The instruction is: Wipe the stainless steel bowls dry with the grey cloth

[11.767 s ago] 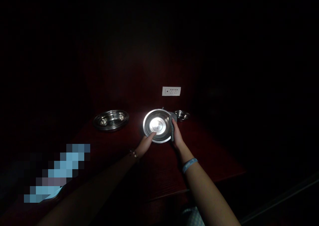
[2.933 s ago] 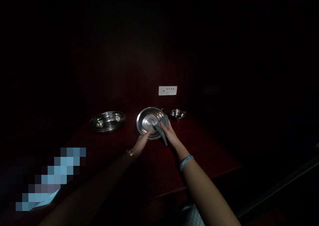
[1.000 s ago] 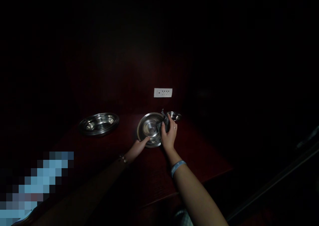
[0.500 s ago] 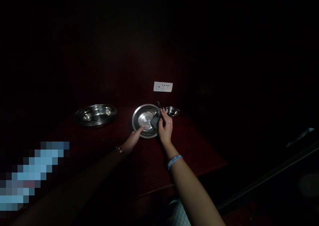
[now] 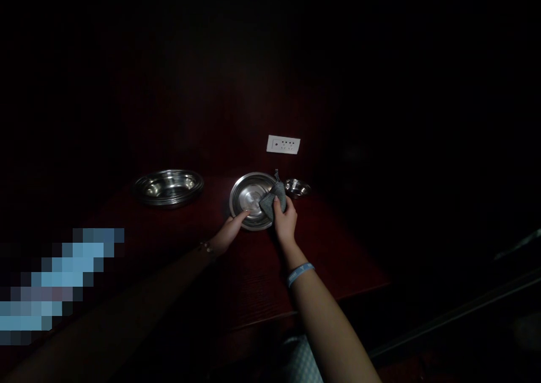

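Note:
A shiny steel plate [image 5: 248, 197] is tilted up on a dark red wooden table [image 5: 253, 281]. My left hand [image 5: 230, 232] grips its lower left rim, thumb over the edge. My right hand [image 5: 285, 221] is closed on a grey cloth [image 5: 273, 198] and presses it against the plate's right inner side. A blue band circles my right wrist.
A stack of larger steel plates [image 5: 168, 187] lies to the left. A small steel bowl [image 5: 297, 188] sits just right of the held plate. A white socket panel [image 5: 283, 145] is on the dark wall behind. The surroundings are very dark.
The cloth has shifted from the plate's upper right rim down onto its right inner face. My left hand keeps its grip on the rim. The camera view has drifted slightly.

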`<state>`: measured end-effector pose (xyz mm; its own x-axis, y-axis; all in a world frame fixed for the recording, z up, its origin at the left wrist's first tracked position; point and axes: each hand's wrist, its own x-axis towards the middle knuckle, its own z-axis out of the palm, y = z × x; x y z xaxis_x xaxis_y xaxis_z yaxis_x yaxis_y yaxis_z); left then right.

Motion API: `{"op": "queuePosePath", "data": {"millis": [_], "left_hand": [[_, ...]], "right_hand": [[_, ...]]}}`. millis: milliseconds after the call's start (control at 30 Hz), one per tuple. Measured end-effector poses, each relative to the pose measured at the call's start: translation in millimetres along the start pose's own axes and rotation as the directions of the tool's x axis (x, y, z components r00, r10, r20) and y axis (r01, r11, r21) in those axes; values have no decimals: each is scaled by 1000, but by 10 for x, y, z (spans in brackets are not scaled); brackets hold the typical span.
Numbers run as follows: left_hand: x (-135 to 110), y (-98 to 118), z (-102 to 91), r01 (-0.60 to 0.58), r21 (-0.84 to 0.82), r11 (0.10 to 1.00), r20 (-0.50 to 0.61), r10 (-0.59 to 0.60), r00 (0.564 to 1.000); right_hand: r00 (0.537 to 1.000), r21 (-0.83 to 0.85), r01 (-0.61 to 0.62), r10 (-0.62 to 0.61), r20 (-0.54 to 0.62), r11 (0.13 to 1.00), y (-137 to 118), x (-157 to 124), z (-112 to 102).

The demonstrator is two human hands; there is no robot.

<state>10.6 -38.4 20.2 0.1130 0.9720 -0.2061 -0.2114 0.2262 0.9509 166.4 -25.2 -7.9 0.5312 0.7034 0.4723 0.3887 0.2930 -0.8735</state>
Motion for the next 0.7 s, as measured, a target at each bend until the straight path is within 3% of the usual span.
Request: {"op": "queuePosePath", "data": {"millis": [267,467,700], "left_hand": [[138,-125,-39,-13,-59,998,-10,12,1000],[210,-201,-61,-35,-55,998,1,35,999],[161,-143,-50,4,-75,997,36,-2,999]], "right_hand": [[982,-32,-183,184,36,983,9,20,36],[988,106,-154,156,-5,982,78,43,87],[998,277,-60,52,37,959,-5,42,112]]}}
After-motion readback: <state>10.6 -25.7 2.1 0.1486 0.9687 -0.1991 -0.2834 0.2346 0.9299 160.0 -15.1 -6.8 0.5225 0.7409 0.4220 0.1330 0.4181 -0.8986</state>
